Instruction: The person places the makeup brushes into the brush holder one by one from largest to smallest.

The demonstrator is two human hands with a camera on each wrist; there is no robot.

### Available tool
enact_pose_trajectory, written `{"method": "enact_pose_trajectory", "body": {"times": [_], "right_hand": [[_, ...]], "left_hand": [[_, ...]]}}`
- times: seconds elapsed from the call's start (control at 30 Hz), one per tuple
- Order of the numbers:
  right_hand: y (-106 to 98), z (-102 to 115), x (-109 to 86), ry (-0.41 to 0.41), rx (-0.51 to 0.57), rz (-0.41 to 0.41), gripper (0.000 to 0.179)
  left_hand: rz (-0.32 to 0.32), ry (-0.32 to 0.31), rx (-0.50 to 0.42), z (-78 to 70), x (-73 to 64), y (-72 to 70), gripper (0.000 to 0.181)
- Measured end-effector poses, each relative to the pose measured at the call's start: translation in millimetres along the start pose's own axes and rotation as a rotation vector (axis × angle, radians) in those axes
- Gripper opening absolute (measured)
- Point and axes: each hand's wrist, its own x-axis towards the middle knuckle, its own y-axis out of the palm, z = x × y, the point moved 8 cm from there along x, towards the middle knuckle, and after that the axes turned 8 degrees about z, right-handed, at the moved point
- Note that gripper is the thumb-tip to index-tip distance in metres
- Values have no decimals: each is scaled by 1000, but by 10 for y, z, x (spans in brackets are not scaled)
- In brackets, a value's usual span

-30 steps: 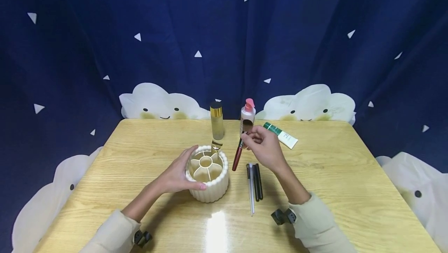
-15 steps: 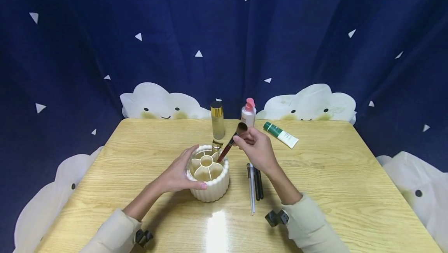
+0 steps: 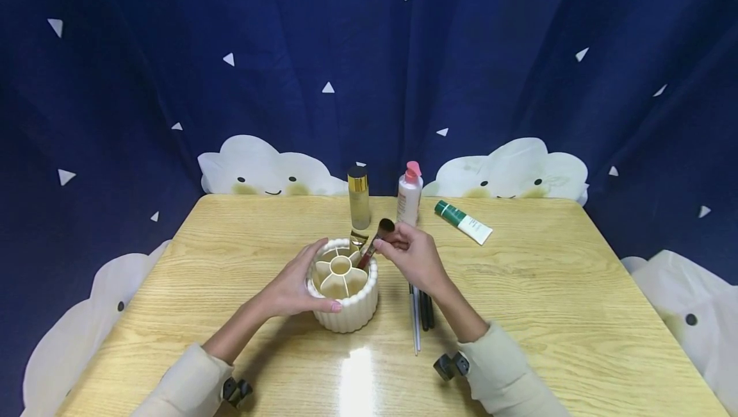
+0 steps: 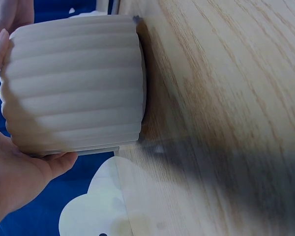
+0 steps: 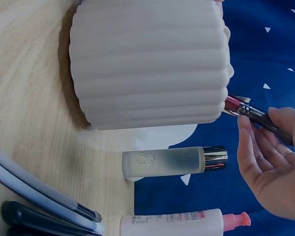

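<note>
A cream ribbed round organizer with petal-shaped compartments stands upright on the table. My left hand grips its left side, thumb across the front rim and fingers at the back. Between thumb and fingertips, my right hand pinches a makeup brush, dark bristles up and tilted to the right. Its red handle reaches down inside the rim, into a right-hand compartment; the lower end is hidden. A shiny gold item stands in a compartment at the back, close beside the brush.
Behind the organizer stands a gold-banded bottle, with a pink pump bottle to its right. A green-and-white tube lies farther right. Several slim brushes or pencils lie under the right forearm. A dark blue curtain hangs behind.
My right hand has carried the makeup brush left and lowered its handle into the organizer. The left hand stays on the organizer, which has not moved.
</note>
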Motion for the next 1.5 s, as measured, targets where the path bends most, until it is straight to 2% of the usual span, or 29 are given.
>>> {"method": "enact_pose_trajectory", "body": {"times": [0.23, 0.63, 0.93, 1.13, 1.5], "right_hand": [[56, -1, -7, -43, -48, 10, 16], [146, -47, -10, -48, -180, 26, 11], [206, -80, 6, -58, -170, 57, 11], [229, -74, 3, -35, -185, 82, 9], [200, -66, -21, -15, -205, 131, 18]], "left_hand": [[0, -4, 8, -3, 9, 1, 124], [2, -3, 8, 0, 8, 1, 123], [3, -5, 5, 10, 11, 8, 123], [5, -5, 2, 2, 10, 7, 124], [2, -3, -5, -6, 10, 4, 124]]}}
